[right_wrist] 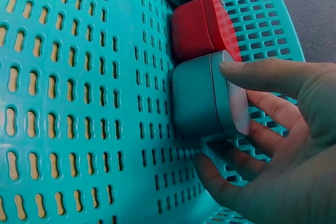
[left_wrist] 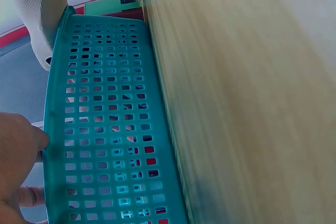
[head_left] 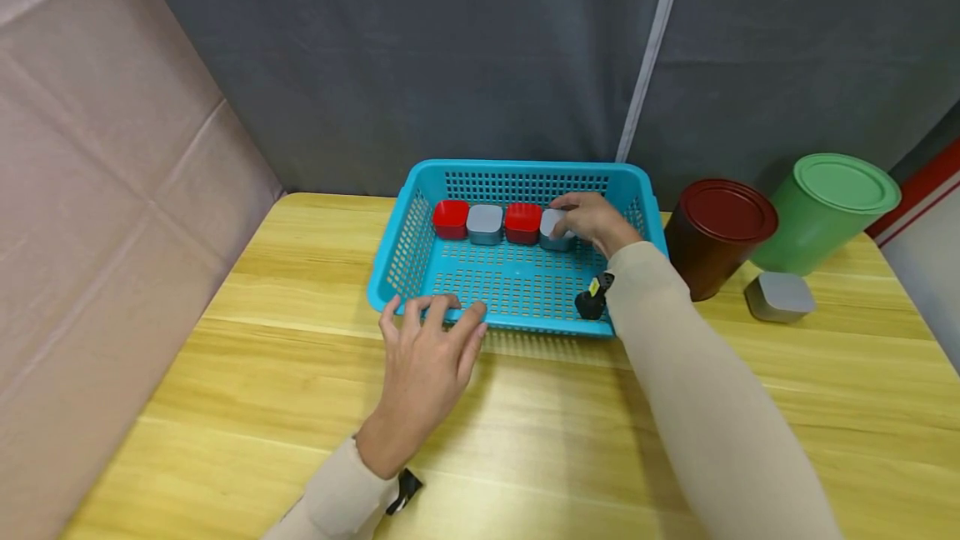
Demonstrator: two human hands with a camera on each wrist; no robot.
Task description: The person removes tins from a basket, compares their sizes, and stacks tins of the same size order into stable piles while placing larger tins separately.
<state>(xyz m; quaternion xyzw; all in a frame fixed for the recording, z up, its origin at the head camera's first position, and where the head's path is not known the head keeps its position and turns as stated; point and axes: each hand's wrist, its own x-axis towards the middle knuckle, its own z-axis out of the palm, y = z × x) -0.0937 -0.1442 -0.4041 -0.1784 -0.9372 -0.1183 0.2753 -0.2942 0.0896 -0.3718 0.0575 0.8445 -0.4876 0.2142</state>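
A blue plastic basket stands on the wooden table. My left hand holds its front rim, fingers bent over the edge; in the left wrist view the thumb meets the rim and the other fingers pass behind it. Inside, along the back wall, stand a red box, a grey box, another red box and a second grey box at the right end. My right hand grips this last box by its lid, thumb at one corner, fingers around the far side. The little finger stays off it.
Right of the basket stand a dark red lidded canister and a taller green canister. A loose grey box lies on the table before them. A grey curtain hangs behind, a pale cloth at the left.
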